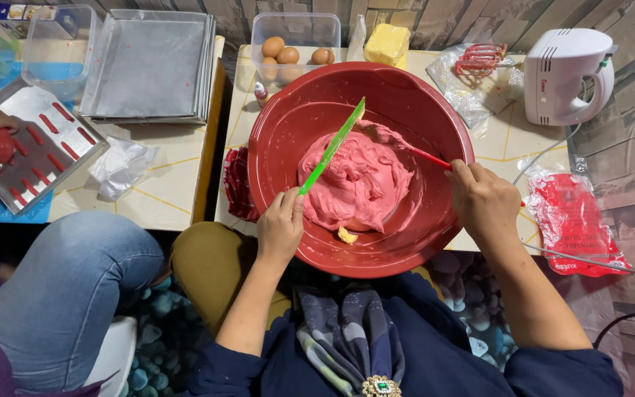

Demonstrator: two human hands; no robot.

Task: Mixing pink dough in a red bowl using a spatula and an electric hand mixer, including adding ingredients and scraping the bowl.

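1. Metal baking tray (75, 121) with red strips lies far left, by another person's hand.
2. Our left hand (281, 228) grips a flat green plastic scraper (331, 148) over pink dough (358, 180) inside the round red plastic bowl (273, 132).
3. Our right hand (483, 198) grasps a thin red-handled spatula (429, 157), its tip touching the dough.

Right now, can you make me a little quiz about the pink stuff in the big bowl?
1. True or false: the red bowl holds pink dough.
2. Which hand holds the green scraper?
3. The eggs sit in: A) a clear tub, B) the bowl, C) a tray.

Key:
1. True.
2. The left hand; the right hand holds a red-handled tool.
3. A, the clear tub.
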